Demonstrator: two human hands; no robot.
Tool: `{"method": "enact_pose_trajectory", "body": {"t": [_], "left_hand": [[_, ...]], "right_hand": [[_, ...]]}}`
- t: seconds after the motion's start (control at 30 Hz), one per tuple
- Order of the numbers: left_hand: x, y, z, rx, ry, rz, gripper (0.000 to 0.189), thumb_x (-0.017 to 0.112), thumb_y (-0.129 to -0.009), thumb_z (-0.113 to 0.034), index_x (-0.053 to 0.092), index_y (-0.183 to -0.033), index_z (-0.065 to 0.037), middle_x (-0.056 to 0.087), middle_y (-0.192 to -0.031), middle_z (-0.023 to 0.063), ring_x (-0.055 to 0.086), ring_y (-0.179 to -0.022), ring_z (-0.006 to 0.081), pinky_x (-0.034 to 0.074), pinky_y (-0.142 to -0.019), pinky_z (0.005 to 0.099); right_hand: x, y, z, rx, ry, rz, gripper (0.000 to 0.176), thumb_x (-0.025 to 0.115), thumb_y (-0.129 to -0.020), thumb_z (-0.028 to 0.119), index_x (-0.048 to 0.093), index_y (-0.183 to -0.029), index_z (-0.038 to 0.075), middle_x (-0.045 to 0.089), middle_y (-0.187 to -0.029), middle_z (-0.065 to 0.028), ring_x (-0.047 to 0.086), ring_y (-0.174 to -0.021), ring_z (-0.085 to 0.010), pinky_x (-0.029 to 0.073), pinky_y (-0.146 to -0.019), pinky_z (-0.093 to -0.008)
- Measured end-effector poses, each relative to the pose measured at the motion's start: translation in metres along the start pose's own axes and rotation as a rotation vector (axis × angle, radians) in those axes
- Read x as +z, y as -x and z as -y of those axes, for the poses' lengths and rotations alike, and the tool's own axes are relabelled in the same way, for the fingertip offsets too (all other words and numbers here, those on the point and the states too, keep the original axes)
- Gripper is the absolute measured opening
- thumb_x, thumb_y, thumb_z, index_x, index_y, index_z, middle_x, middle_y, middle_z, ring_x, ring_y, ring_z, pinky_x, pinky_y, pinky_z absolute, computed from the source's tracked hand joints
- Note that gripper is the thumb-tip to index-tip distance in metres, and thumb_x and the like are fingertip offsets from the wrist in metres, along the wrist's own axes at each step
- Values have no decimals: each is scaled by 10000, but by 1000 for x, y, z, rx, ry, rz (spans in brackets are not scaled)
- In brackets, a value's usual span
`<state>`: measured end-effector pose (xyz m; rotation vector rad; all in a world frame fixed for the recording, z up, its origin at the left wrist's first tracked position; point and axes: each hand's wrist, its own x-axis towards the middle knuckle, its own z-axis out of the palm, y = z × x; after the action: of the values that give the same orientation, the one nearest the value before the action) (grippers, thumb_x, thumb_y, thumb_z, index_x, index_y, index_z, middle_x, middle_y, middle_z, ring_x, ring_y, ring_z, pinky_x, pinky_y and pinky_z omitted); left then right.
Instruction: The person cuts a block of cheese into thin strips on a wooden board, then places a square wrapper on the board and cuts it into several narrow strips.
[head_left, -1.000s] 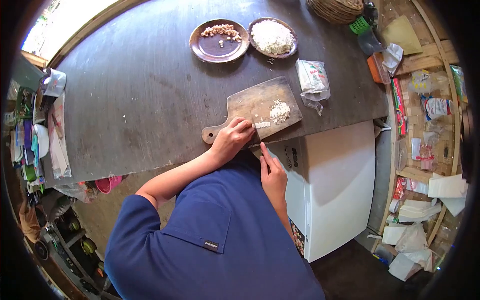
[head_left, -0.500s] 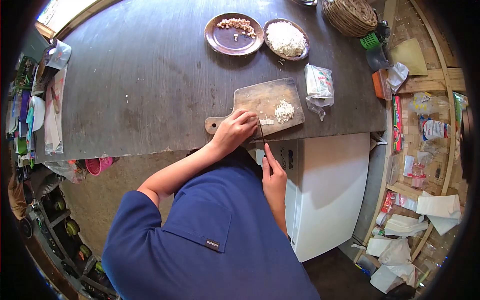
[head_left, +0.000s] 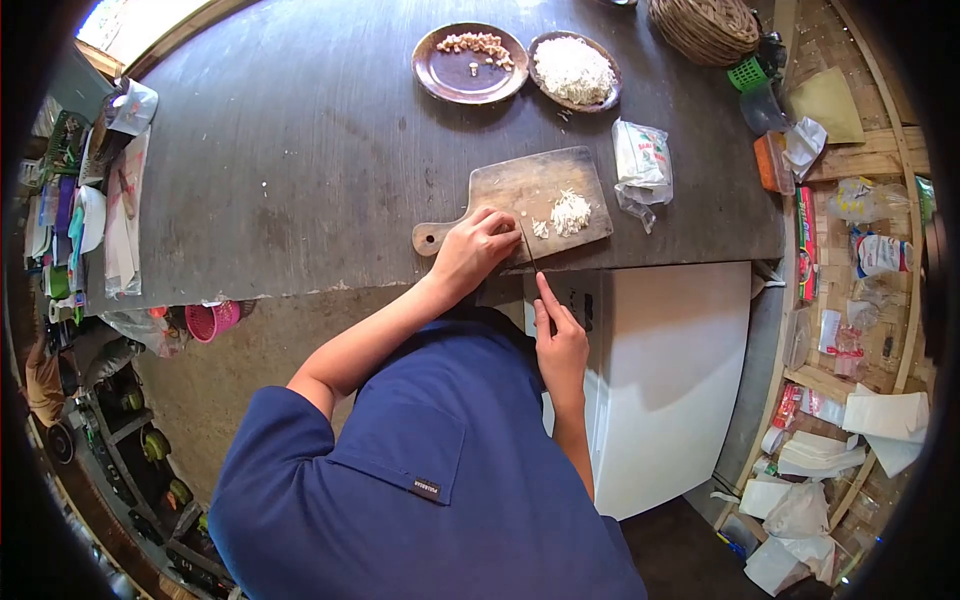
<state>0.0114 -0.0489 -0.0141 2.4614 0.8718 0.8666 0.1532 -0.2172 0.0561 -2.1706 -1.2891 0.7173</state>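
Note:
My left hand (head_left: 480, 248) rests on the wooden cutting board (head_left: 500, 190) beside its handle, fingers bent and pressed together; whatever lies under the fingertips is too small to make out. My right hand (head_left: 562, 335) grips a thin dark knife (head_left: 529, 246) at the board's near edge, with the blade right beside my left fingertips. Just right of the blade are a few pale chopped bits (head_left: 541, 229), and a white chopped heap (head_left: 570, 213) sits further right on the board.
A brown plate (head_left: 445, 78) with small brownish pieces and a bowl (head_left: 574, 104) of white shreds stand at the back. A plastic packet (head_left: 642, 165) lies right of the board. A woven basket (head_left: 705, 30) is at the back right, a white cabinet (head_left: 670, 370) below the table edge.
The pale strip beside the blade is now small loose bits. My right hand has shifted slightly right and down. The whole view has moved a little.

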Motion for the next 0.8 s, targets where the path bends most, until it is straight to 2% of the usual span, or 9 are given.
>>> {"method": "enact_pose_trajectory", "body": {"t": [0.13, 0.2, 0.33, 0.43, 0.57, 0.8], "left_hand": [[-4, -3, 2, 46, 5, 4, 171, 789, -848, -150, 791, -1016, -121, 707, -1093, 6, 677, -1054, 215, 596, -903, 344], [-3, -3, 5, 73, 0, 11, 156, 780, -855, -174, 782, -1000, -118, 701, -1083, 3, 674, -1056, 212, 594, -906, 347], [0, -3, 13, 132, 21, 17, 174, 796, -854, -157, 804, -1020, -107, 732, -1088, 6, 692, -1051, 210, 599, -901, 349], [-4, -9, 11, 145, 42, 28, 191, 809, -848, -143, 819, -1031, -91, 750, -1087, 17, 704, -1035, 225, 603, -902, 355], [-2, -16, 16, 171, 66, 83, 186, 804, -864, -130, 830, -1039, -75, 758, -1086, 25, 709, -1031, 233, 605, -912, 364], [2, -15, 18, 172, 89, 27, 158, 808, -876, -121, 831, -1026, -74, 771, -1067, 36, 719, -1025, 234, 611, -903, 366]], "right_hand": [[1, 4, 2, -33, 97, -36, 432, 604, -1113, 270, 619, -1536, 356, 647, -831, -116, 667, -728, -318, 543, -712, -455], [6, 2, -3, -56, 76, -39, 436, 619, -1109, 247, 621, -1539, 323, 690, -887, -144, 663, -735, -326, 547, -757, -417], [4, 4, -7, 17, 26, -45, 443, 617, -1110, 233, 613, -1548, 297, 697, -900, -159, 679, -747, -311, 555, -758, -415], [12, 2, -20, -66, -102, -46, 448, 609, -1112, 209, 606, -1557, 263, 700, -897, -163, 678, -737, -298, 551, -741, -420], [14, -3, -18, -93, -112, -52, 450, 602, -1114, 192, 603, -1560, 247, 649, -882, -155, 639, -736, -288, 534, -758, -425], [10, -10, -14, -115, -66, -76, 437, 609, -1110, 210, 621, -1545, 246, 603, -882, -152, 619, -759, -315, 525, -789, -442]]}}
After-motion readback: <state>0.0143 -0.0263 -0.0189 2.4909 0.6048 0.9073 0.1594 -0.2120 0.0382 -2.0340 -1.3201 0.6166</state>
